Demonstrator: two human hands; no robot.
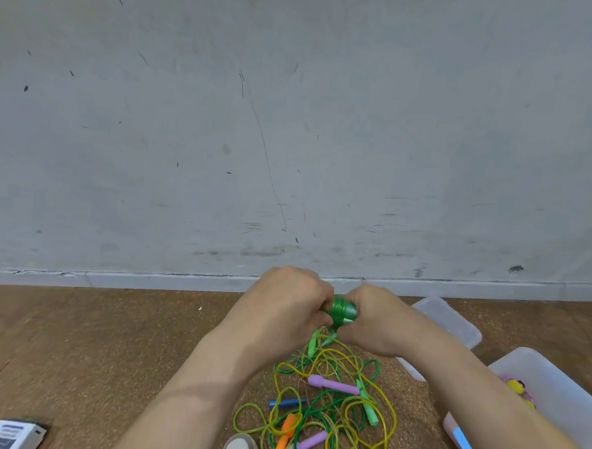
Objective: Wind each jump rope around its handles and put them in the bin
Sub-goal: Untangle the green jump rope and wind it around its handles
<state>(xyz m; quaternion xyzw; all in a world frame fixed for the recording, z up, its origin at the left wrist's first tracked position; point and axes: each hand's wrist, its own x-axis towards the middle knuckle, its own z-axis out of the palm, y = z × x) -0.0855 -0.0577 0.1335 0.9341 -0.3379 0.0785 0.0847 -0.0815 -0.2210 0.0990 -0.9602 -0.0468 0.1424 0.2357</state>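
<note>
The left hand (285, 304) and right hand (375, 319) grip the green jump rope (343, 311) with curled fingers, mid-winding; next, probably wrap its hanging tail, then the bin (537, 364).

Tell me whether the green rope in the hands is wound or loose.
Partly wound: the green rope sits coiled in a tight bundle between the left hand and right hand, but strands trail down to the tangled pile.

Obscured: green plastic jump-rope handles (343, 311) blurred, mostly hidden between left hand (290, 303) and right hand (375, 321) | translucent plastic bin (554, 382) cut by right edge | yellow item (516, 385) inside, partly behind right forearm (477, 395), unidentifiable | white shoes (241, 448), white printed box (9, 434) cut by bottom edge
</note>
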